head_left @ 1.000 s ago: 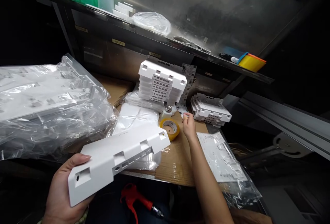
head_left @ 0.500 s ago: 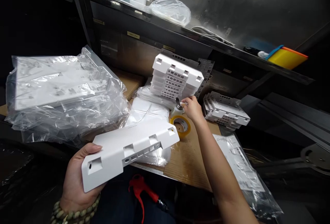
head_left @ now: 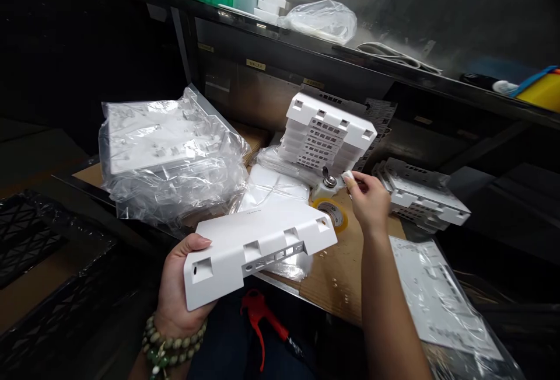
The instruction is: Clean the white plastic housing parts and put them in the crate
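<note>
My left hand grips one end of a white plastic cover. The cover has square recesses along its edge and a row of port cutouts; its thin end tilts up to the right. In my right hand a small white wad is pinched between thumb and fingers; whether it is cloth or cotton I cannot tell. Just left of that hand stands a small white bottle with a metal top whose lid is flipped up. A roll of yellow tape lies in front of the bottle, partly behind the cover.
Stacked white covers stand behind the bottle, with another stack to the right. Bagged white parts fill the left side. Flat plastic bags lie mid-table. A red air gun hangs below the edge; a shelf crosses above.
My right hand has drawn away from the bottle to the right, with the white wad in its fingers. The view has shifted left. My left hand still holds the cover.
</note>
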### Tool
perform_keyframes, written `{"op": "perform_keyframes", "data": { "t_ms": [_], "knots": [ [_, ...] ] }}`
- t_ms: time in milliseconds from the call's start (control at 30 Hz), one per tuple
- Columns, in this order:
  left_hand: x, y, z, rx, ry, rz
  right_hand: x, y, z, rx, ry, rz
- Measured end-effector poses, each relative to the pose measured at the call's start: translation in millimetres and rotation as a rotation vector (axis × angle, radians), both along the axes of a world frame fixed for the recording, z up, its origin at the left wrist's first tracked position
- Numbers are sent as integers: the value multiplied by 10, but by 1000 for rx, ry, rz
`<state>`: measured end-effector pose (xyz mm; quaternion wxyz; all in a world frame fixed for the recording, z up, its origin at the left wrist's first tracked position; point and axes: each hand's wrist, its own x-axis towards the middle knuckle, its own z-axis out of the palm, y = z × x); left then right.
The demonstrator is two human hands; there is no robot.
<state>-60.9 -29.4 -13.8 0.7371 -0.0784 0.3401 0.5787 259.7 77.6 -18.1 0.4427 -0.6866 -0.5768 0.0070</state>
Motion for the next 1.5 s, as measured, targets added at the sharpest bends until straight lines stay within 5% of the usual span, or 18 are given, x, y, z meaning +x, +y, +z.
{"op": "perform_keyframes", "data": {
  "t_ms": [133,300,800,1033,1300,1400,1500],
  "knots": [
    [119,-27,54,-55,129,35,-665,-905,47,261,213,150],
    [269,-103,23,-37,206,64,-1465,-1558,-158,154,342,449],
    [387,-163,33,13,112,12,-1521,-1635,-175,200,304,375],
    [417,-155,-25,84,-39,-105,-1765,-1766,-150,307,291,540],
    [428,-165,-35,84,-72,-107,-1906,-1766,-249,350,267,517],
    [391,-142,-45,33,8,-73,-1749,-1763,-201,342,246,452],
    [296,-102,-62,-14,100,-60,-1430,-1767,-168,358,298,234]
  ]
}}
